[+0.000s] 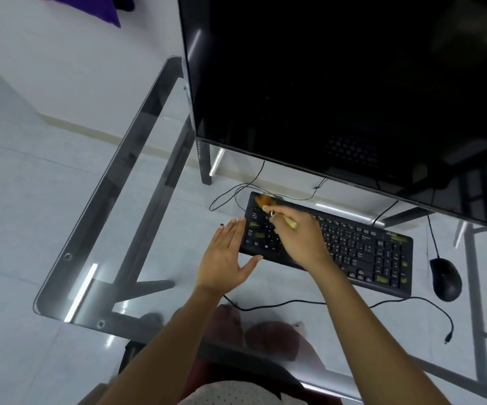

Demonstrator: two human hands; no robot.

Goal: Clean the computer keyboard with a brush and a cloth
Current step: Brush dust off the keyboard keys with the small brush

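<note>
Glass desk [96, 206] bears keyboard [353, 247]; right hand [297, 238] grips brush [268, 204] (bristles blurred), left hand [224, 258] flat, empty.

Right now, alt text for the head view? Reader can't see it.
A person's right hand holds a brush against the upper left corner of a black keyboard on a glass desk, while the left hand lies flat and open at the keyboard's left end. A dark monitor stands behind, a black mouse to the right.

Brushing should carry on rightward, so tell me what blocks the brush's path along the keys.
Nothing visible does. The right hand holds the wooden-handled brush at the black keyboard's far left corner; keys rightward lie bare.
</note>
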